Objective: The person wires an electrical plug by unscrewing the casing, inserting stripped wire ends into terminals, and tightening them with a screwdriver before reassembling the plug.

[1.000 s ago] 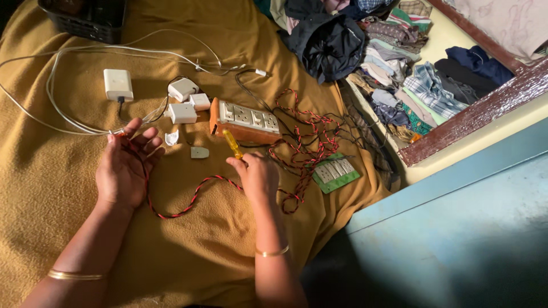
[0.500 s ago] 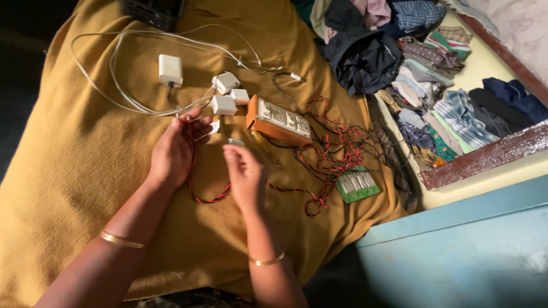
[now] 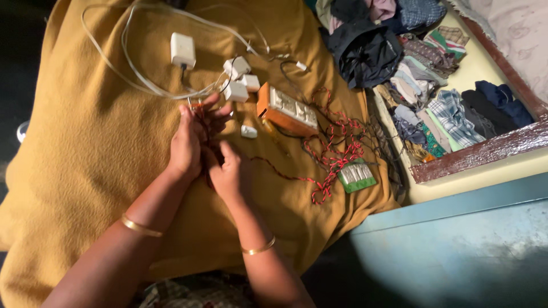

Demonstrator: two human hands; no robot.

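Observation:
My left hand (image 3: 189, 141) and my right hand (image 3: 229, 171) are pressed close together over a mustard blanket (image 3: 85, 171). Both are closed on a twisted red-and-black wire (image 3: 285, 175). Its bare end sticks up by my left fingertips, and the rest trails right into a tangle (image 3: 337, 149). An orange switch box with a white face (image 3: 286, 110) lies just beyond my hands. A small white piece (image 3: 249, 132) sits between the box and my fingers.
A white adapter (image 3: 182, 50), three white plugs (image 3: 237, 80) and looping white cable (image 3: 134, 71) lie at the back. A green-backed switch plate (image 3: 355, 175) rests by the tangle. To the right, a wooden-edged compartment (image 3: 485, 151) holds folded clothes (image 3: 451, 114) and a dark cloth (image 3: 365, 51).
My right hand has moved left to meet my left hand on the wire. The yellow tool it held earlier is out of sight. The view has shifted.

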